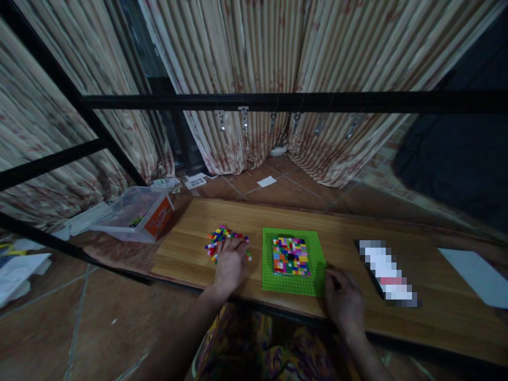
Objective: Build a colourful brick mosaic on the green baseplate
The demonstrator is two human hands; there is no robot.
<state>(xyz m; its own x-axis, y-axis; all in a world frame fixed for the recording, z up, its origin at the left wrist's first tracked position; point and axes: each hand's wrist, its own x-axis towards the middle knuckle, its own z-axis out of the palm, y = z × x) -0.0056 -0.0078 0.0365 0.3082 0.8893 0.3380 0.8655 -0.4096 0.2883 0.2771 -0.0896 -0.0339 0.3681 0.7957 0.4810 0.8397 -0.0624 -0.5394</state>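
Left hand [231, 263] stretches palm-down, fingers loosely spread above loose bricks [218, 236]; green baseplate [291, 286] beside curled right hand [344, 297], either's hold unclear.

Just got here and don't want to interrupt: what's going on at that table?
The person's left hand is over a loose pile of colourful bricks on the wooden table. The right hand is by the right edge of the green baseplate; whether it holds anything is unclear. A multicoloured brick patch sits on the baseplate.
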